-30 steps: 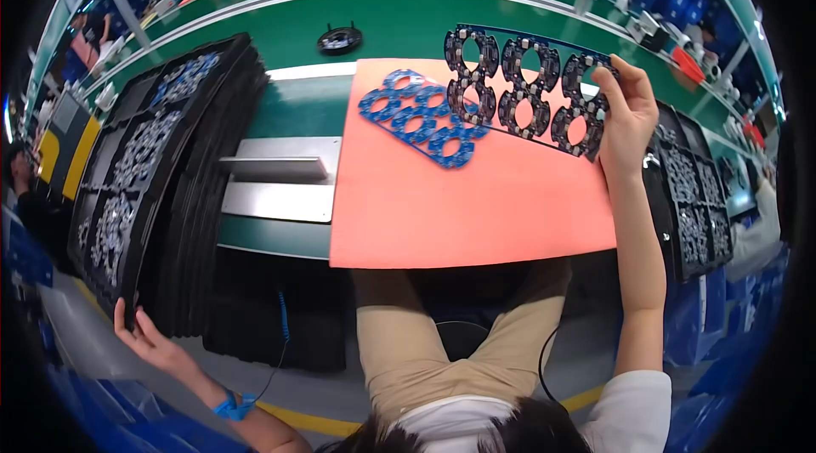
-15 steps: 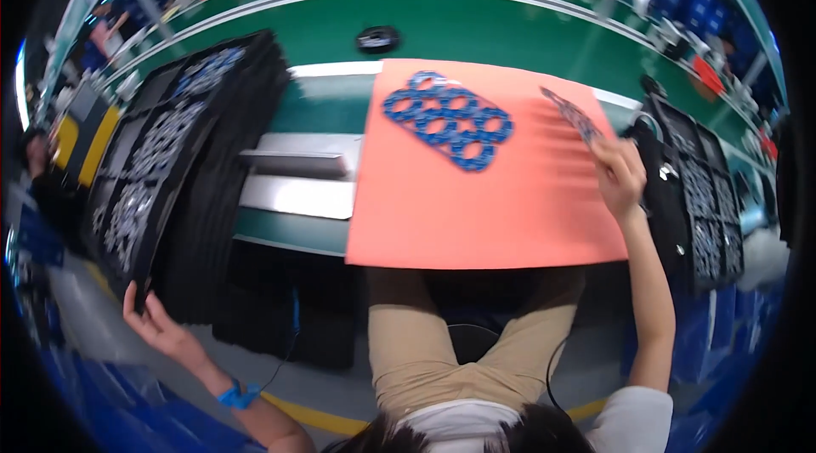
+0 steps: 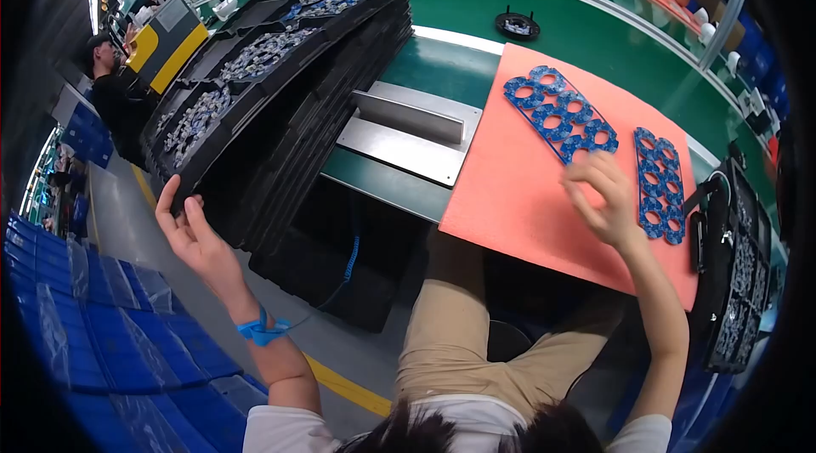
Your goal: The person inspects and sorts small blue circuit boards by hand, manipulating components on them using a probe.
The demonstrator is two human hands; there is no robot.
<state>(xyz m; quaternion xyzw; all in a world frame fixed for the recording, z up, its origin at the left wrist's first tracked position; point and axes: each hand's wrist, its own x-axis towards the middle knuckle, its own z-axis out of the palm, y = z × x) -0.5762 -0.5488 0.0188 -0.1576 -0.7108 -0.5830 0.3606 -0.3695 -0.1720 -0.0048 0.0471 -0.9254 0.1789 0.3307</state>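
Observation:
At the left, my left hand (image 3: 202, 240) holds the near corner of a black compartment tray (image 3: 259, 109), thumb and fingers on its rim. Small blue-and-white boards fill parts of this tray, which tilts up with a dark gap under it over a stack of black trays (image 3: 302, 160). My right hand (image 3: 602, 198) hovers over the orange mat (image 3: 501, 189), fingers loosely bent and apart, nothing visible in them. Just beyond its fingertips lies a blue circuit board panel (image 3: 563, 115) with round holes. A second such panel (image 3: 661, 184) lies flat to its right.
A metal plate with an upright fin (image 3: 408, 121) sits between stack and mat. A small round black part (image 3: 517, 25) rests on the green bench beyond. More filled black trays (image 3: 739, 266) stand at the right. Blue bins (image 3: 110, 308) line the lower left. Other people work farther off.
My right hand has let go of the second panel, now flat on the mat's right side, and moved left. The left-hand tray's near edge is raised. The view has swung left.

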